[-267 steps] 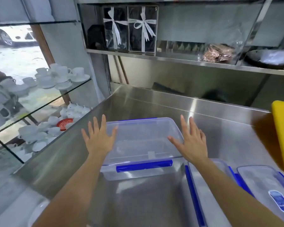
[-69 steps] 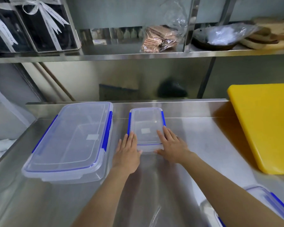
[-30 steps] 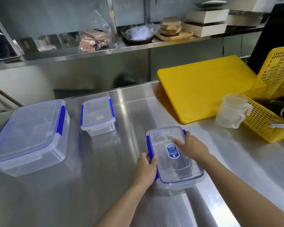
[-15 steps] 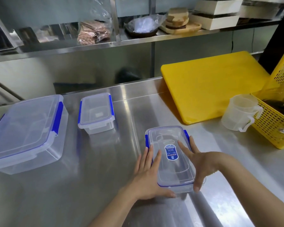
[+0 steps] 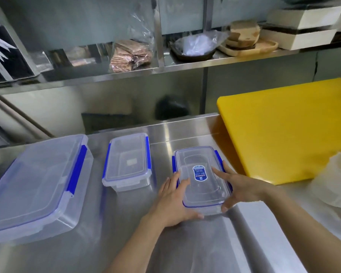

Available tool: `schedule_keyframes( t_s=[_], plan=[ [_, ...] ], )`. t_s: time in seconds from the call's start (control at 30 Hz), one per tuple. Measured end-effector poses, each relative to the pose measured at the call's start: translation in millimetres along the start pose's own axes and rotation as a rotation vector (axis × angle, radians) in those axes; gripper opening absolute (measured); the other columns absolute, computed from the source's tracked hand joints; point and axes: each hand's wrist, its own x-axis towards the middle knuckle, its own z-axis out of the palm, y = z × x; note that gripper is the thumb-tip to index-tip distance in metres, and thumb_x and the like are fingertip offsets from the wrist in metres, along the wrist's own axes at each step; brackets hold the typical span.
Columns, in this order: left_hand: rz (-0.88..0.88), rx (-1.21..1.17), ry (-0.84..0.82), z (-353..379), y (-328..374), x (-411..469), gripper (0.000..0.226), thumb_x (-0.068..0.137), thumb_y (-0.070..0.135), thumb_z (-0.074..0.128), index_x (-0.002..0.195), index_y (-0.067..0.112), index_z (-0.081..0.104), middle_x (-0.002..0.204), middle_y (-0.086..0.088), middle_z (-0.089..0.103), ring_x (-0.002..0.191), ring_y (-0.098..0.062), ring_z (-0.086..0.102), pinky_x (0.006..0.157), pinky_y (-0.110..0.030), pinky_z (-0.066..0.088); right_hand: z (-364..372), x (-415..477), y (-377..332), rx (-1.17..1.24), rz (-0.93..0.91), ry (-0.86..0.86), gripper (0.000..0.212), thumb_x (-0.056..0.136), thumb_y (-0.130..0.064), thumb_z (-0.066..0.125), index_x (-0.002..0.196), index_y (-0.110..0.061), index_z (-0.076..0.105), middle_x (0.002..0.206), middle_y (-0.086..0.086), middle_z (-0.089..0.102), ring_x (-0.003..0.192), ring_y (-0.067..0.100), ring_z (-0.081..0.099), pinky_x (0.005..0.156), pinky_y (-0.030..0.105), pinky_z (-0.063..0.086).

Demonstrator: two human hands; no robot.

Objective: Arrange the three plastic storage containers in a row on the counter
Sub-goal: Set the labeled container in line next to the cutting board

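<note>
Steel counter (image 5: 195, 243) under a metal shelf, bare metal across the near part. Far left, large container (image 5: 35, 186), lid on, running off the left frame edge. Narrow gap, then small container (image 5: 127, 164), lid on. Another gap, then labelled container (image 5: 202, 180) sitting on the counter; left hand (image 5: 173, 201) grips its left side and near corner, right hand (image 5: 238, 186) clasps the right side, fingers on the lid. Just right, yellow cutting board (image 5: 289, 131). Clear jug (image 5: 337, 184) at right edge, partly cut off.
</note>
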Motion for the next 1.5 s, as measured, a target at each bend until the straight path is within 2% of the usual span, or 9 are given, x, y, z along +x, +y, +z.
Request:
schedule_keyframes(
  t_s=[0.17,0.4,0.63,0.87,0.93,1.2,1.3,1.4,1.5],
  plan=[
    [-0.056,-0.068,0.04,-22.8,-12.6,47.5,0.096,0.077,0.054,0.064,0.149,0.029,0.006,0.16,0.008,-0.013,0.148,-0.013,-0.006,0.118,-0.041,0.015,-23.7,52.2,-2.2,0.086,-0.045,0.081,0.093,0.077,-0.02,0.074,0.146,-0.031,0.013,0.152,-0.009,0.007,0.119,0.004,0.023,0.096,0.015,0.032],
    [-0.08,-0.145,0.057,-37.9,-23.1,78.7,0.083,0.088,0.038,0.059,0.15,0.027,0.006,0.16,0.011,-0.013,0.147,-0.009,-0.01,0.118,-0.042,0.017,-30.8,91.4,-1.9,0.105,-0.084,0.139,0.082,0.083,-0.022,0.066,0.146,-0.03,0.015,0.156,-0.006,0.009,0.117,0.002,0.028,0.088,0.012,0.035],
    [-0.008,-0.164,0.063,-20.5,13.4,93.6,0.082,0.087,0.039,0.06,0.149,0.028,0.008,0.16,0.012,-0.009,0.148,-0.012,0.005,0.115,-0.037,0.025,-39.6,60.3,25.9,-0.219,-0.014,0.329,0.09,0.077,-0.063,0.055,0.147,-0.034,0.007,0.158,-0.007,0.005,0.141,0.016,0.019,0.109,0.029,0.031],
    [0.022,-0.139,0.016,-17.1,32.9,103.2,0.081,0.088,0.04,0.058,0.15,0.022,0.008,0.16,0.008,-0.011,0.148,-0.014,-0.001,0.117,-0.037,0.02,-33.4,55.1,51.9,-0.395,0.086,0.431,0.12,0.044,-0.094,-0.011,0.147,-0.033,-0.001,0.16,-0.002,-0.001,0.146,0.014,-0.006,0.111,0.03,-0.016],
    [-0.074,-0.143,0.136,-45.8,-5.2,78.2,0.082,0.088,0.04,0.057,0.15,0.02,0.007,0.16,0.006,-0.012,0.148,-0.013,-0.005,0.118,-0.038,0.016,-29.4,91.1,8.6,-0.446,-0.07,0.391,0.119,0.044,-0.094,-0.01,0.147,-0.034,-0.002,0.16,-0.002,-0.002,0.146,0.013,-0.006,0.113,0.031,-0.014],
    [-0.087,-0.076,0.132,-47.0,-20.4,84.5,0.08,0.09,0.042,0.054,0.15,0.02,0.006,0.161,0.003,-0.012,0.148,-0.015,-0.008,0.117,-0.04,0.017,-34.9,101.8,15.0,-0.44,-0.082,0.322,0.113,0.047,-0.096,0.003,0.145,-0.041,0.0,0.16,-0.004,-0.003,0.146,0.018,0.003,0.117,0.036,0.007],
    [-0.039,0.039,0.129,-49.5,-16.7,81.7,0.079,0.089,0.051,0.05,0.15,0.021,0.01,0.161,0.001,-0.006,0.148,-0.019,-0.006,0.118,-0.035,0.003,-32.5,94.6,13.3,-0.411,-0.058,0.362,0.12,0.043,-0.098,0.002,0.146,-0.037,0.004,0.16,-0.001,0.0,0.146,0.02,0.002,0.117,0.038,0.006],
    [-0.041,0.033,0.287,-59.0,-20.9,70.9,0.071,0.089,0.056,0.044,0.148,0.026,0.018,0.161,0.004,0.007,0.148,-0.017,-0.001,0.11,-0.028,-0.008,-31.0,83.2,-0.7,-0.314,-0.088,0.5,0.1,0.064,-0.089,0.02,0.146,-0.033,0.016,0.159,-0.002,0.011,0.144,0.02,0.01,0.116,0.036,0.009],
    [-0.121,-0.019,0.494,-73.0,-45.8,57.3,0.062,0.091,0.051,0.043,0.144,0.022,0.031,0.156,0.001,0.027,0.146,-0.017,0.016,0.118,-0.032,0.002,-23.8,81.1,-25.7,-0.304,-0.186,0.614,0.083,0.077,-0.075,0.032,0.142,-0.023,0.032,0.153,0.003,0.03,0.139,0.022,0.027,0.112,0.037,0.022]
  ],
)
